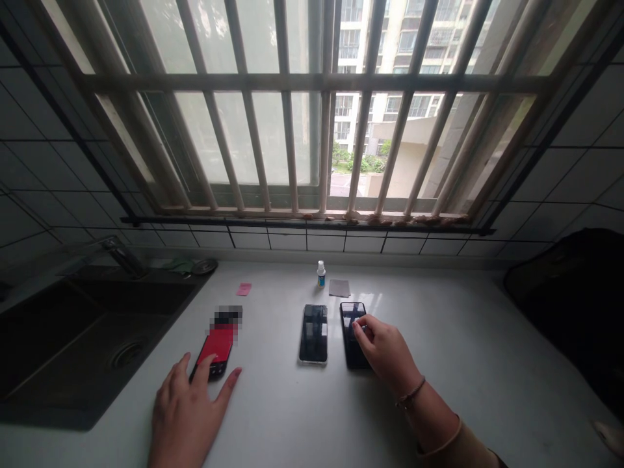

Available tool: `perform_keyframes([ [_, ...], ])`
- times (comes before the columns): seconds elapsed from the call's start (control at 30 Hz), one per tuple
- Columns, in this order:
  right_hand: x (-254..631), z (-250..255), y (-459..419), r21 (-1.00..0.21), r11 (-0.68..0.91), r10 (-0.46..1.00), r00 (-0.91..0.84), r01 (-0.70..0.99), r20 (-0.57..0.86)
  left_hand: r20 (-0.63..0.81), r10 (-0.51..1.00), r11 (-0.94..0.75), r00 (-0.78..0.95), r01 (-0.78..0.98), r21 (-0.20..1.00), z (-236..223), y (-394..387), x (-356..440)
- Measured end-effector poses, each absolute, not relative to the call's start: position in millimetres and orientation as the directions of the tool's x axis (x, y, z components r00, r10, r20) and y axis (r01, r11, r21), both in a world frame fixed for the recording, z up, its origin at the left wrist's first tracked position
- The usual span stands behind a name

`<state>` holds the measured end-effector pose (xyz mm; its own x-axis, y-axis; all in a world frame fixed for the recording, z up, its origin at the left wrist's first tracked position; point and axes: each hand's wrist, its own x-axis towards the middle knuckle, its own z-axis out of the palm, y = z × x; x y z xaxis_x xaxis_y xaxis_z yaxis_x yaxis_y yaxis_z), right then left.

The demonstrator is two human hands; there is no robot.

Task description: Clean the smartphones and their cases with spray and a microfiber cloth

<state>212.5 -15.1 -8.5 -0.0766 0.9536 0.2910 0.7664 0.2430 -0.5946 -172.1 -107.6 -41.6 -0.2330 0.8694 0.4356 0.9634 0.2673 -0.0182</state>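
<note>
My left hand (pixel 188 406) has its fingers spread at the lower end of a phone (pixel 218 343) with a lit red screen. One fingertip overlaps that screen; the upper part of the phone is pixelated. Over a dark-screened phone (pixel 355 356) on the right, my right hand (pixel 390 351) is closed in a pinch. A small pale bit shows at its fingertips, too little to name. Between the hands lies another phone (pixel 314 335), screen dark, in a clear case. Behind the phones stand a small white-capped bottle (pixel 320 276) and a flat grey cloth (pixel 339 288).
A small pink piece (pixel 244 289) lies on the white countertop (pixel 273 409). To the left is a dark sink (pixel 97 364) with a faucet (pixel 125 257). A black object (pixel 570 318) stands at the right edge. A barred window (pixel 312 81) rises behind the counter.
</note>
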Motion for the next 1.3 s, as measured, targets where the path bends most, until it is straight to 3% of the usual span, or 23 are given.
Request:
perform_keyframes([
  [1.3,211.1,-9.4,-17.4,-0.621,0.234,0.962,-0.086,0.748,0.260,0.460,0.856,0.258,-0.236,0.966,0.017,-47.0,-108.8,-174.8],
])
